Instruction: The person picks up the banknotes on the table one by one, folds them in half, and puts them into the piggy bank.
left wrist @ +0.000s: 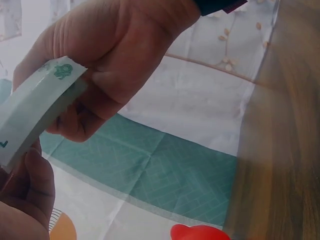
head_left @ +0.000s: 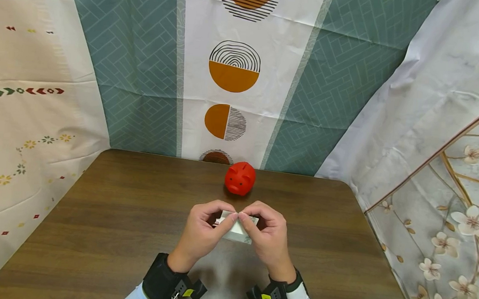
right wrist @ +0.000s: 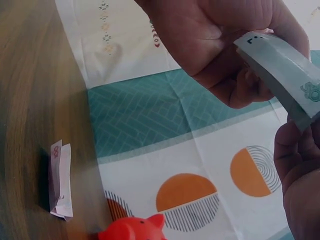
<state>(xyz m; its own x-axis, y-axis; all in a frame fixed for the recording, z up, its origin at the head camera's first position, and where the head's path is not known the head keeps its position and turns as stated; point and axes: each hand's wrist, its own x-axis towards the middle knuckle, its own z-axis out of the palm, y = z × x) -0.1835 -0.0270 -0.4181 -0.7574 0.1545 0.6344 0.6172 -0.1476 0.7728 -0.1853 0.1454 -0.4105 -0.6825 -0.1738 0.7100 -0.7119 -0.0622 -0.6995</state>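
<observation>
A pale green banknote [head_left: 238, 234], creased lengthwise into a narrow strip, is held above the table between both hands. The left hand [head_left: 203, 232] pinches it from one side with thumb and fingers. From the other side the right hand [head_left: 268, 236] pinches it, the two thumbs meeting near its upper edge. Green printing shows on the folded banknote [left wrist: 42, 102] in the left wrist view. A folded pinkish banknote [right wrist: 61, 182] stands on edge on the table, mostly hidden behind the left hand in the head view.
Beyond the hands, a red piggy bank [head_left: 240, 179] stands on the brown wooden table [head_left: 137, 198] near its far edge. Patterned cloths, including a teal and white curtain [head_left: 138, 61], hang around the table's back and sides.
</observation>
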